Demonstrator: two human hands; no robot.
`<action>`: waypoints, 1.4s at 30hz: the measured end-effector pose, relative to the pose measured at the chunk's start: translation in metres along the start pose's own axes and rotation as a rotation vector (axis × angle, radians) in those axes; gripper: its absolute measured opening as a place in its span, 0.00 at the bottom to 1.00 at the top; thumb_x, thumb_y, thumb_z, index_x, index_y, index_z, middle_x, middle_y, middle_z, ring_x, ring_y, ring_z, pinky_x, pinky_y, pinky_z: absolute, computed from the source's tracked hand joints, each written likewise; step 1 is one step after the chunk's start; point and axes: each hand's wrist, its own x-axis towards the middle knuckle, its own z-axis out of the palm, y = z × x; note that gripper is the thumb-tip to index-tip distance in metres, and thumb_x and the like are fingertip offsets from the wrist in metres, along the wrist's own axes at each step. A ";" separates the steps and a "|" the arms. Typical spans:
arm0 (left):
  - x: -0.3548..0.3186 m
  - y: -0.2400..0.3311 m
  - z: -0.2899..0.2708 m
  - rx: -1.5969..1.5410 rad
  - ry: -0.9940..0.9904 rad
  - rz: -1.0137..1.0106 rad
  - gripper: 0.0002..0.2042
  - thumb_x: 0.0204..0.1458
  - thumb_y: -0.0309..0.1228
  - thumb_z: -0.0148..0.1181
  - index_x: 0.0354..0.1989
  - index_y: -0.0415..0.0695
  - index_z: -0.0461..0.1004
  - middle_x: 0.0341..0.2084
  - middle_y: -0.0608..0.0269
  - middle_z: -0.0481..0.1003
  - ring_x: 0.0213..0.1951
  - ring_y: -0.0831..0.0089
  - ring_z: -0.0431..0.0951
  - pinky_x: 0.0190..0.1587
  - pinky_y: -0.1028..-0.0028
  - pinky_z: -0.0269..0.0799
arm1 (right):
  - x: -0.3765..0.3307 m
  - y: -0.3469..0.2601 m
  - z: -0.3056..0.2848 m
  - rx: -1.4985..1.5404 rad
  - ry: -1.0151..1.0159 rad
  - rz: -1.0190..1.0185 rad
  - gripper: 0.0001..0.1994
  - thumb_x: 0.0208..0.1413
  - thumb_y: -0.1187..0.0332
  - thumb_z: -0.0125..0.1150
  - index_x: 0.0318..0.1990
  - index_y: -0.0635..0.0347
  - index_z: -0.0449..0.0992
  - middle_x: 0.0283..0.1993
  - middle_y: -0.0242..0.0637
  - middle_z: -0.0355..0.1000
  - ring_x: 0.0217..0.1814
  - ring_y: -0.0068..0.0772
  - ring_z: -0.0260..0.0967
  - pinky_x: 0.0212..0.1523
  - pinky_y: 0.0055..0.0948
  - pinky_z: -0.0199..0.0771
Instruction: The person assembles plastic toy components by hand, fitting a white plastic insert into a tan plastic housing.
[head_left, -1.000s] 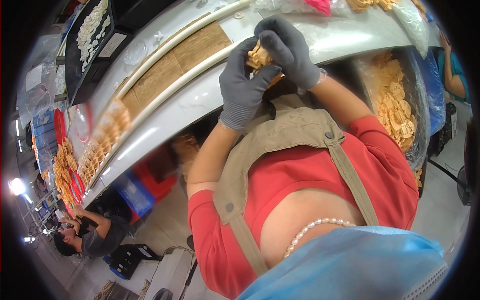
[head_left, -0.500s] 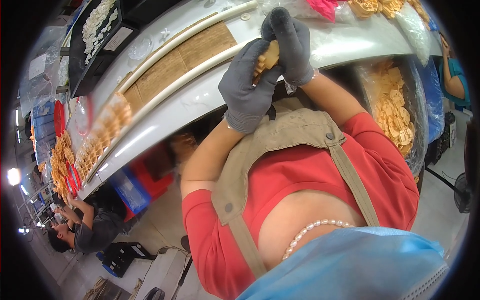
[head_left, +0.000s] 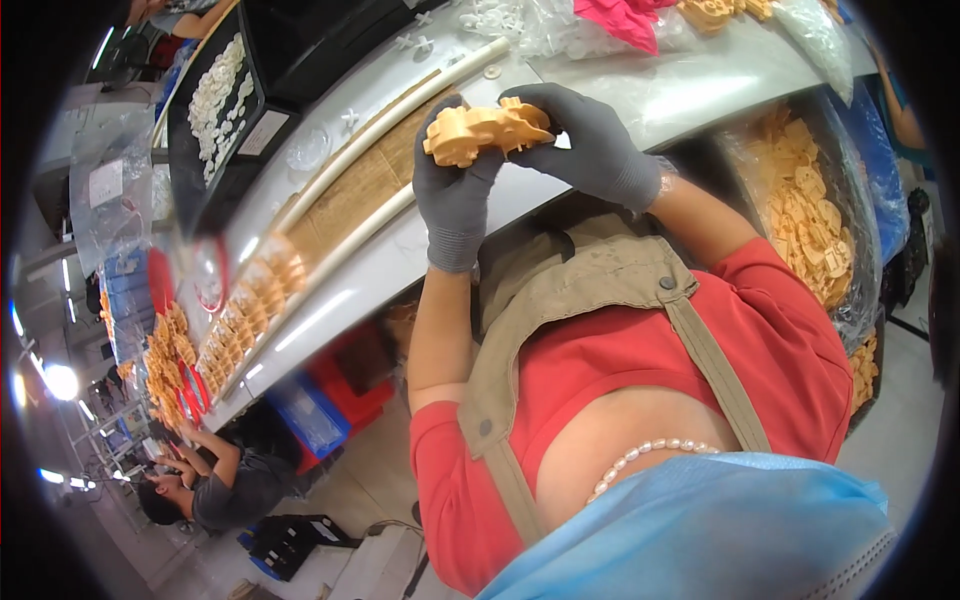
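Note:
An orange moulded plastic part [head_left: 480, 132] with knobs and rounded edges is held between my two gloved hands, just over the near edge of the white workbench. My left hand [head_left: 452, 190] closes around its left end from below, with the thumb at the underside. My right hand [head_left: 592, 140] grips its right end, fingers over the top and thumb beneath. Behind the hands lies a brown board strip [head_left: 375, 180] between white tubes [head_left: 345, 238].
A black bin [head_left: 222, 120] of small white parts stands at the back left. Rows of orange parts [head_left: 245, 315] line the bench to the left, where another person [head_left: 235, 485] works. A plastic-lined box of orange pieces [head_left: 805, 215] sits at my right. Pink plastic [head_left: 630, 18] lies at the back.
My hands have moved apart and turned the orange part sideways, so more of it shows. My left hand has shifted left. The whole view has swung slightly.

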 end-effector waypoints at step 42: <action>0.004 0.004 -0.095 1.402 0.234 0.106 0.24 0.47 0.35 0.60 0.51 0.37 0.64 0.48 0.48 0.66 0.51 0.55 0.67 0.54 0.67 0.62 | 0.159 0.171 -0.299 -0.510 0.797 -0.057 0.14 0.49 0.61 0.57 0.42 0.54 0.77 0.33 0.31 0.76 0.34 0.21 0.73 0.38 0.23 0.71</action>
